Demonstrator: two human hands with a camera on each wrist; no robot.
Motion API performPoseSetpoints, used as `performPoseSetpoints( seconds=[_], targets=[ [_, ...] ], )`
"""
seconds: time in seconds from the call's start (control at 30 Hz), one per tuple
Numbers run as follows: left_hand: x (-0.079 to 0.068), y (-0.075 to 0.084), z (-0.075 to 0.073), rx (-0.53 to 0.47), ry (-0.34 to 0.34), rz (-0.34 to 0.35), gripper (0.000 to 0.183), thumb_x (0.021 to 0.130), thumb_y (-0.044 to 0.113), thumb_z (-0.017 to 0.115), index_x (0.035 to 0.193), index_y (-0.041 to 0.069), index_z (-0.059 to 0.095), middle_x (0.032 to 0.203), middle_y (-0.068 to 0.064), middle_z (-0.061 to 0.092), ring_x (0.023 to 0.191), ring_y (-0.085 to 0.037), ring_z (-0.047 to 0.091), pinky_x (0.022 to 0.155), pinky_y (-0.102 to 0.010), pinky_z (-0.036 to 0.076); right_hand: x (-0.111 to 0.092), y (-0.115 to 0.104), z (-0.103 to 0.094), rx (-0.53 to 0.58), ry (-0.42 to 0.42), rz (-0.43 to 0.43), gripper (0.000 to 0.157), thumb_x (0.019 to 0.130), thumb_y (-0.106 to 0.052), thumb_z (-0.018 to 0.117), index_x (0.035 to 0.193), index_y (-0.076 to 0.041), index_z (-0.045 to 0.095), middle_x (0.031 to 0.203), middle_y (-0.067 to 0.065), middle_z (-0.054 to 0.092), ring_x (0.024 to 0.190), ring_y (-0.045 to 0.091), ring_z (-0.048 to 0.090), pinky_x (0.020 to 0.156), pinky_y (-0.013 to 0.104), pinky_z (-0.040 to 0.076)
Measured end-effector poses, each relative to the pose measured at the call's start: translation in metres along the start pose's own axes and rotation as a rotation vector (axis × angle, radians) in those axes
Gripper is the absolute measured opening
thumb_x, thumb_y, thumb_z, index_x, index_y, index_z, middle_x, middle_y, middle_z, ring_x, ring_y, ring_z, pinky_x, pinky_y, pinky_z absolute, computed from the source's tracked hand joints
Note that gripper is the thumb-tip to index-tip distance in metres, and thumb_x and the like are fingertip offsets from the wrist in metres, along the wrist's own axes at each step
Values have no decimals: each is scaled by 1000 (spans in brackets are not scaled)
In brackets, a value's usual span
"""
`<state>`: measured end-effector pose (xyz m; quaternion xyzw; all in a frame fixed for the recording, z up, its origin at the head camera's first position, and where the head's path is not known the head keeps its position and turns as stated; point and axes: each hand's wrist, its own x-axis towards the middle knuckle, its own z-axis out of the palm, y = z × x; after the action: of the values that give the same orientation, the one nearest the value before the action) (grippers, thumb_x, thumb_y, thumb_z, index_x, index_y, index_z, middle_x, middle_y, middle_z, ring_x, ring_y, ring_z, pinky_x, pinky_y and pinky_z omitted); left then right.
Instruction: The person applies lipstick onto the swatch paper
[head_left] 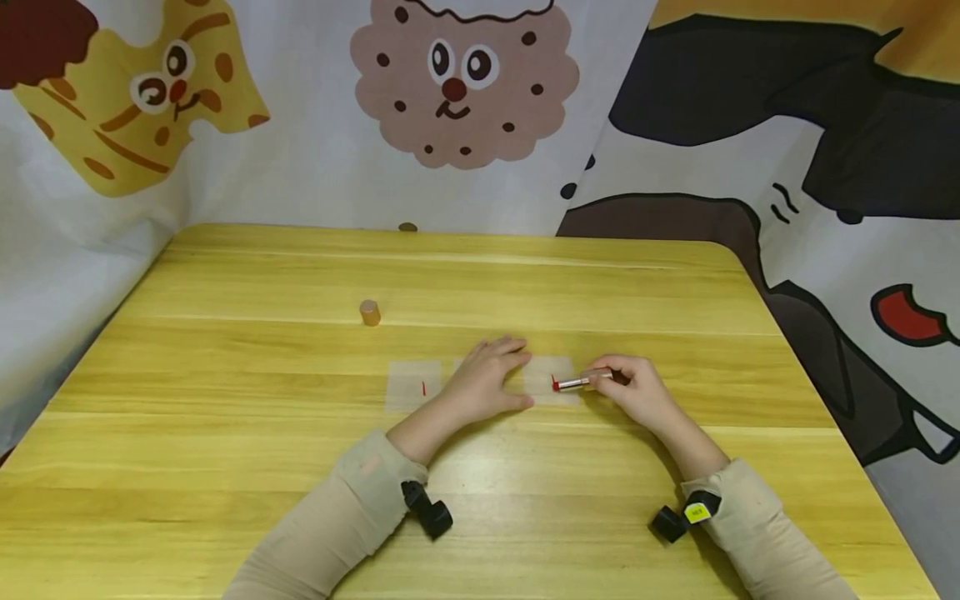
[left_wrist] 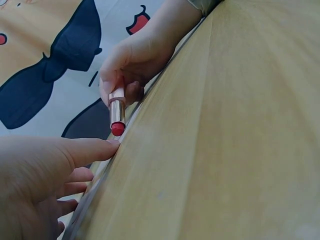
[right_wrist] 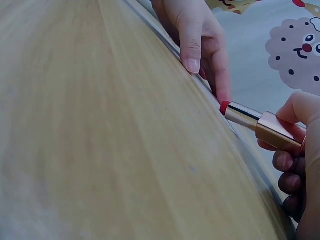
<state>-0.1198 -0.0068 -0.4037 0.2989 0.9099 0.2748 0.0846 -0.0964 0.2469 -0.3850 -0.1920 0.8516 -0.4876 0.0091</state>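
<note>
My right hand (head_left: 633, 387) pinches a lipstick (head_left: 588, 380) in a rose-gold case, its red tip pointing left. That tip meets a pale, thin square sheet (head_left: 540, 371), beside a short red stroke (head_left: 553, 381). In the left wrist view the red bullet (left_wrist: 118, 129) sits just beyond my left thumb. My left hand (head_left: 483, 379) lies spread with straight fingers, thumb and fingertips at the left edge of that sheet. Left of this hand lies another pale square (head_left: 405, 392) bearing one red line (head_left: 423, 388). Part of a pale sheet between them is hidden under the hand.
A small copper-coloured cap (head_left: 370, 312) stands on the wooden table (head_left: 480, 517), behind the left square. Behind the table hangs a white cloth with cartoon prints (head_left: 465, 92). Black cameras (head_left: 427, 510) are strapped at both wrists over beige sleeves.
</note>
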Motion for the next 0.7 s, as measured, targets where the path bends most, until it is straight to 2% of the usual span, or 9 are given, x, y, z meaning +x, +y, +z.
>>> performPoseSetpoints(
  seconds=[0.3, 0.5, 0.7],
  targets=[
    [0, -2, 1, 3, 6, 6, 71, 83, 40, 74, 139, 6, 49, 152, -7, 31, 142, -25, 21, 114, -43, 7, 3, 33, -1, 155, 118, 7, 14, 90, 7, 56, 98, 12, 67, 69, 20, 57, 53, 15, 44, 41, 25, 36],
    [0, -1, 0, -4, 5, 4, 70, 83, 40, 74, 139, 6, 49, 152, -7, 31, 142, -25, 20, 114, -43, 7, 3, 35, -1, 235, 137, -3, 16, 93, 3, 56, 99, 14, 65, 67, 16, 57, 54, 15, 46, 42, 28, 35],
    [0, 0, 0, -5, 5, 3, 70, 83, 40, 74, 139, 6, 49, 152, -7, 31, 142, -25, 20, 114, -44, 7, 2, 33, -1, 311, 157, 4, 17, 94, 3, 56, 102, 16, 64, 75, 10, 65, 62, 12, 55, 50, 22, 42]
  ],
)
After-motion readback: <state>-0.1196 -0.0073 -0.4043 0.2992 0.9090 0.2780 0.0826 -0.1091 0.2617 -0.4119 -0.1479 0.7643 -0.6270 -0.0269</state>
